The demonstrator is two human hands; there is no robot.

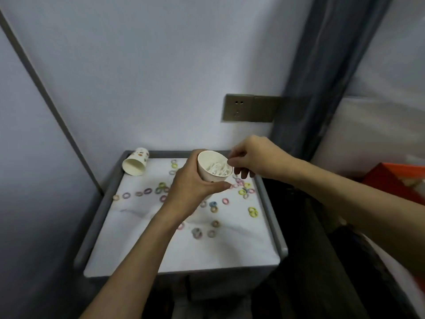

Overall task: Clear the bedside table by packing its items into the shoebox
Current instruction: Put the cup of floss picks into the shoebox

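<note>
My left hand (pixel 192 187) grips a white paper cup (pixel 212 168) above the bedside table (pixel 271 215), tilted so its mouth faces me. White pieces lie inside the cup. My right hand (pixel 253 158) hovers at the cup's right rim with fingers curled; whether it pinches anything is unclear. Several small coloured hair ties (pixel 253 211) lie scattered over the white tabletop. A second paper cup (pixel 135 161) with a printed pattern lies on its side at the back left corner. A red box (pixel 395 180), probably the shoebox, shows at the right edge.
The table has a raised grey rim and stands in a corner against a white wall. A wall socket (pixel 239 108) sits above it. A grey curtain (pixel 322 77) hangs to the right. Dark floor space lies between the table and the red box.
</note>
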